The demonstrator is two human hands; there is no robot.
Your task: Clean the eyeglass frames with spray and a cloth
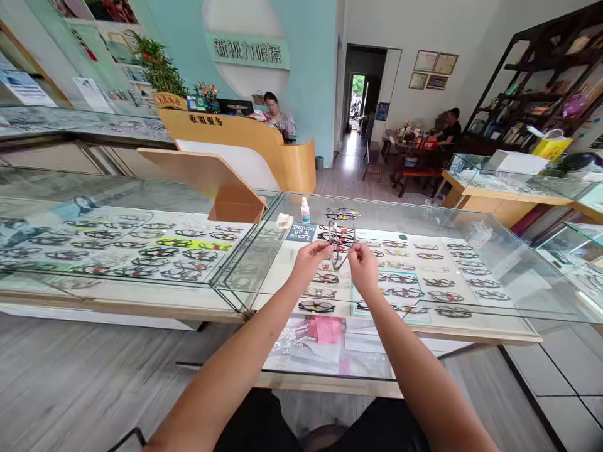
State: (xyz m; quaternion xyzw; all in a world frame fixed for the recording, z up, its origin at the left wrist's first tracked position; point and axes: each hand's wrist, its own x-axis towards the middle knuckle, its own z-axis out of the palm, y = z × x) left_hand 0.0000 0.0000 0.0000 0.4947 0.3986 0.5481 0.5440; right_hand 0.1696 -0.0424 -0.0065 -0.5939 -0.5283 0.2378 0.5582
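Above the glass display counter (282,285), a pair of eyeglasses (337,258) is held up between my two hands. My left hand (308,258) pinches its left side, and my right hand (364,265) grips the right side. Just behind the held pair, several other glasses (342,214) stand in a group on the counter top and partly overlap it in view. A small white spray bottle (306,211) stands upright to their left. Beside the bottle lies a crumpled pale cloth (284,220).
Rows of eyeglasses (406,292) lie inside the counter under the glass. A tilted brown board (207,179) stands on the left display case. One person (282,120) sits behind the wooden reception desk (292,166); another (451,129) sits at a table at the back right.
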